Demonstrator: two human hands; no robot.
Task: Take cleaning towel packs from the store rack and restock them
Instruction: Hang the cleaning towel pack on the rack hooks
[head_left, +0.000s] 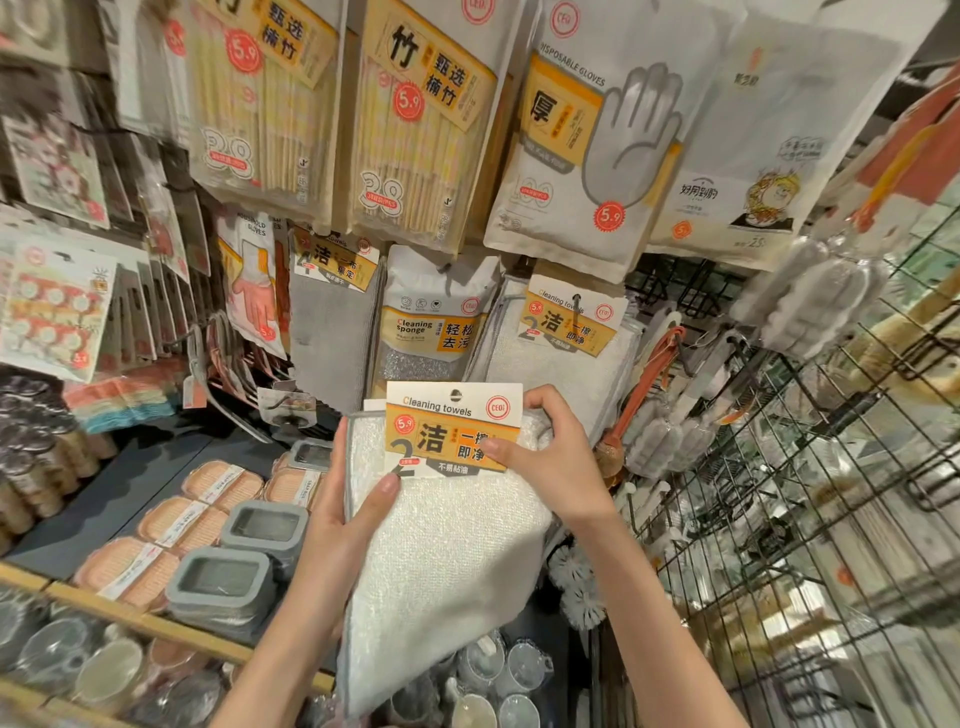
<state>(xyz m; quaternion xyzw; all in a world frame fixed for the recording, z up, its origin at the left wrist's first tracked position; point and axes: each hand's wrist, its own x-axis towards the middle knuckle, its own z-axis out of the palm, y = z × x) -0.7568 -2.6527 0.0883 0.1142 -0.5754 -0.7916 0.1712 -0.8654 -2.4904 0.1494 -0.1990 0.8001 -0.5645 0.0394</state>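
While one towel pack (447, 530) is off the rack and held at frame centre, nothing shows it rehung yet, so I'd call the task mid-cycle. Left hand (345, 514) grips the pack's left edge, thumb on the front, fingers behind. Right hand (550, 452) pinches the header card (454, 426) at its upper right, thumb across the orange label. More towel packs (563, 338) hang on the rack just above, centre right, apparently on a hook; the hook itself is hard to make out. Left to do: get the card's hole back over a peg, repeat for the other packs.

Surroundings: sponge pack (431, 322) and grey cloth (332, 332) hang left of the towels, glove pack (587, 150) above. Dark shelf (130, 467) lower left carries soap dishes (171, 525) and grey boxes (223, 582). Wire grid (779, 493) fills the right side. Glass cups (498, 675) sit at the bottom.
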